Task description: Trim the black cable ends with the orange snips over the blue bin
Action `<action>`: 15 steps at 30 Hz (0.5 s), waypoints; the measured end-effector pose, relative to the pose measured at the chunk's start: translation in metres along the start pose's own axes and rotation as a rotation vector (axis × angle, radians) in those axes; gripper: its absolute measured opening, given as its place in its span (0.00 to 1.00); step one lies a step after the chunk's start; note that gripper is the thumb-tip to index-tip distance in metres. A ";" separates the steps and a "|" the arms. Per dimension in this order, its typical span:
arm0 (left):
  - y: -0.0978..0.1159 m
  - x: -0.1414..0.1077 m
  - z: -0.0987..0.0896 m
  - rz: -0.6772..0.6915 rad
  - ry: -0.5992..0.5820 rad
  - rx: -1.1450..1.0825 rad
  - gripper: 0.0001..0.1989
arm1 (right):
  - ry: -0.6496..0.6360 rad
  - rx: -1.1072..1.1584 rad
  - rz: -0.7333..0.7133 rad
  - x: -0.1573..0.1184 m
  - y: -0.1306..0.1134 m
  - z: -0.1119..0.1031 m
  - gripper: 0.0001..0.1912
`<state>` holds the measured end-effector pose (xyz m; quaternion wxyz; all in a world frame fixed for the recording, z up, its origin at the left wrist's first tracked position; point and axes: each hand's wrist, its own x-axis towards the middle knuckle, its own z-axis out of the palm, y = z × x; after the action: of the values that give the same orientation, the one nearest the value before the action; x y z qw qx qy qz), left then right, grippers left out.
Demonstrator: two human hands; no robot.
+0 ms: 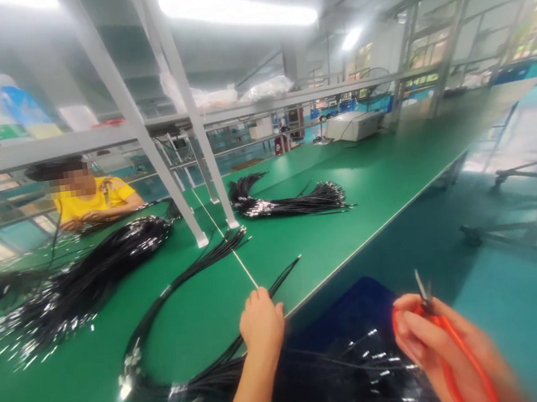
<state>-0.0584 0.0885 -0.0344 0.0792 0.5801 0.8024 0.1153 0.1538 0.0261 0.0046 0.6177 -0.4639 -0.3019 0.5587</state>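
My left hand (pixel 262 326) is closed around a few thin black cables (pixel 285 275) at the table's front edge; their ends stick out beyond my fingers. My right hand (pixel 458 341) grips red-handled scissors (pixel 425 292), held off the edge to the right, with the short blades pointing up and slightly apart. A curved bundle of black cables (pixel 149 325), wrapped in places with shiny clear material, lies on the green tabletop left of my left hand. Beneath my hands, more black cables with shiny tips (pixel 377 351) hang over or rest in a dark blue container (pixel 364 294).
Another cable bundle (pixel 293 204) lies farther along the green table (pixel 375 180). A large heap of cables (pixel 95 276) is on the left, near a person in a yellow top (pixel 94 197). White shelf posts (pixel 197 111) rise from the table. A wheeled metal frame (pixel 531 169) stands right.
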 end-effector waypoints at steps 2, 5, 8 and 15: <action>-0.002 0.003 0.000 -0.015 -0.023 -0.035 0.08 | -0.005 0.014 -0.005 0.000 0.000 -0.001 0.13; -0.008 0.010 -0.003 -0.021 -0.077 -0.140 0.07 | -0.026 0.043 -0.015 0.000 0.001 -0.003 0.11; -0.013 0.016 -0.012 -0.009 -0.174 -0.332 0.06 | -0.050 0.009 -0.031 0.000 0.004 -0.003 0.10; 0.004 0.020 -0.052 0.226 -0.338 -0.878 0.19 | -0.055 -0.131 -0.031 -0.006 0.006 0.014 0.12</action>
<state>-0.0740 0.1036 0.0164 0.4326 0.5862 0.5858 0.3551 0.1378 0.0235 0.0057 0.5860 -0.4830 -0.3617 0.5408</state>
